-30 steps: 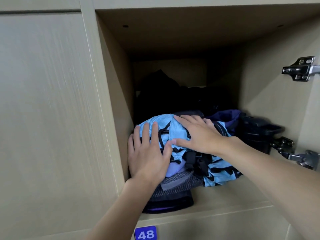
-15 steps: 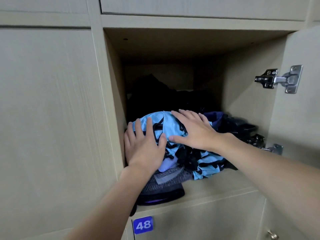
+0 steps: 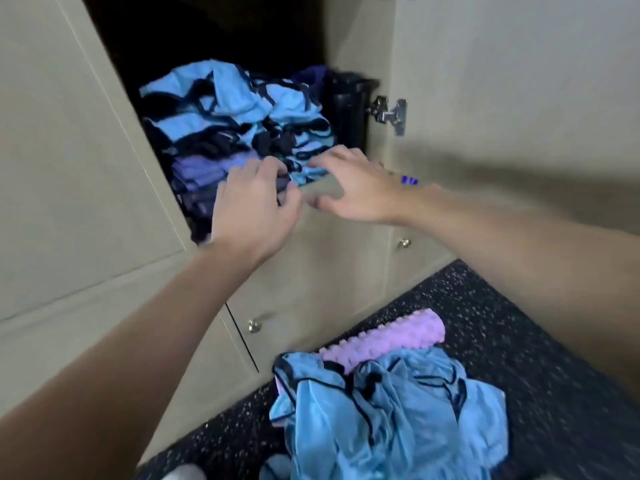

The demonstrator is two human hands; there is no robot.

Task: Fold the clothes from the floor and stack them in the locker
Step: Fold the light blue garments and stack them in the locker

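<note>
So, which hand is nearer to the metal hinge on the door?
Right. The right hand is below the hinge, slightly left of it; the left hand is farther left, at the front of the clothes stack.

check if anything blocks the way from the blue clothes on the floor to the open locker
Nothing visible does. The blue clothes lie partly over a purple roller, which is under them, not above. The locker stands open, with dark space above its stack.
</note>
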